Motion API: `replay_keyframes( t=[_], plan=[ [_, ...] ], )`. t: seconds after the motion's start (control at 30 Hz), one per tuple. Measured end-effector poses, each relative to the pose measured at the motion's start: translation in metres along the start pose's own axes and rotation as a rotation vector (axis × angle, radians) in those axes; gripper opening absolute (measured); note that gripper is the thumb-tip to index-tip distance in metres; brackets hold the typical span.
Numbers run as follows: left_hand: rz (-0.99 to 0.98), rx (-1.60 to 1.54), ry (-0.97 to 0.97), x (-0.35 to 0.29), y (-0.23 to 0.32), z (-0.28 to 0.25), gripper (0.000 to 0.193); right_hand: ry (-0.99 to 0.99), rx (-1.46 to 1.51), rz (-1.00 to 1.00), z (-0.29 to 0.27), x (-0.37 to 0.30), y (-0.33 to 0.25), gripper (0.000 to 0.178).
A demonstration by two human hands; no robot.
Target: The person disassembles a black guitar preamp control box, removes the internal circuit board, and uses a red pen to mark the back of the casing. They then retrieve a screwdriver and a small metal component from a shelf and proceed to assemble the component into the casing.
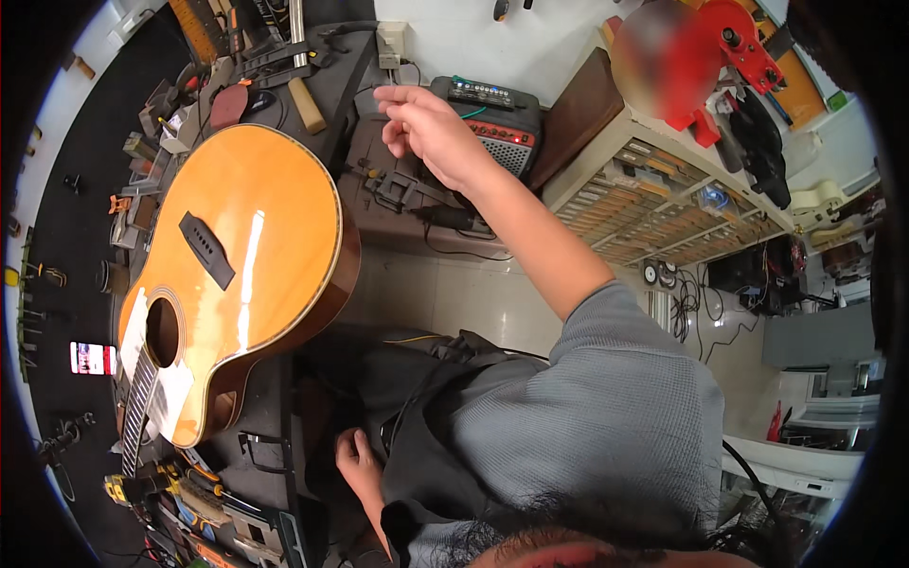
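My right hand point(426, 128) is stretched out above the floor-side gear, in front of a small black amplifier point(516, 151). Its fingers are apart and loosely bent, with nothing visible in them. Low beside my dark apron, my left hand point(358, 464) hangs near the bench edge, fingers loosely apart and partly hidden. On the bench lies an acoustic guitar point(284, 204) with an orange-yellow top, face up, its neck pointing toward the lower left. No strings show over its dark bridge point(206, 250). White sheets point(173, 393) cover the top around the soundhole. Neither hand touches the guitar.
Tools and clamps point(275, 57) crowd the bench beyond the guitar, near a wooden block point(307, 106). A phone point(93, 359) lies by the neck. A yellow-black power tool point(142, 485) sits near the headstock end. A drawer cabinet point(644, 189) carries a red machine point(734, 57). Cables point(696, 293) trail on the floor.
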State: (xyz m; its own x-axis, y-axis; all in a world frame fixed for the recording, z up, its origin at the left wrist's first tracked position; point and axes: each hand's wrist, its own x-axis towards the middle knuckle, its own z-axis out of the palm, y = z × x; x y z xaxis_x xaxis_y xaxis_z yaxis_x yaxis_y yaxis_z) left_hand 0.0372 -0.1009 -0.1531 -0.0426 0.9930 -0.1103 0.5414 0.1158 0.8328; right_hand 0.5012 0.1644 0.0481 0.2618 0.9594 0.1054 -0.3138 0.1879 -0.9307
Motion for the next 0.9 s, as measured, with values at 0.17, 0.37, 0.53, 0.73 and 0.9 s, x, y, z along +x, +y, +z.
replay_keyframes(
  t=[0.17, 0.37, 0.53, 0.73, 0.9],
  plan=[
    [-0.153, 0.42, -0.011, -0.029, -0.03, -0.047, 0.025, -0.273, -0.405, -0.028, 0.038, 0.04, -0.005, 0.034],
    [-0.142, 0.47, 0.183, -0.058, -0.114, -0.071, 0.034, -0.499, -0.675, -0.336, 0.129, 0.133, -0.043, 0.028],
    [-0.251, 0.456, 0.321, -0.071, -0.102, -0.056, 0.041, -0.77, -1.257, -0.666, 0.24, 0.236, 0.003, 0.027],
    [-0.379, 0.123, 0.557, -0.098, -0.116, -0.039, 0.046, -0.959, -1.753, -0.68, 0.31, 0.327, 0.098, 0.028],
    [-0.828, -0.082, 0.481, -0.184, -0.244, -0.045, 0.068, -0.979, -1.549, -0.958, 0.342, 0.363, 0.097, 0.038]
  ],
)
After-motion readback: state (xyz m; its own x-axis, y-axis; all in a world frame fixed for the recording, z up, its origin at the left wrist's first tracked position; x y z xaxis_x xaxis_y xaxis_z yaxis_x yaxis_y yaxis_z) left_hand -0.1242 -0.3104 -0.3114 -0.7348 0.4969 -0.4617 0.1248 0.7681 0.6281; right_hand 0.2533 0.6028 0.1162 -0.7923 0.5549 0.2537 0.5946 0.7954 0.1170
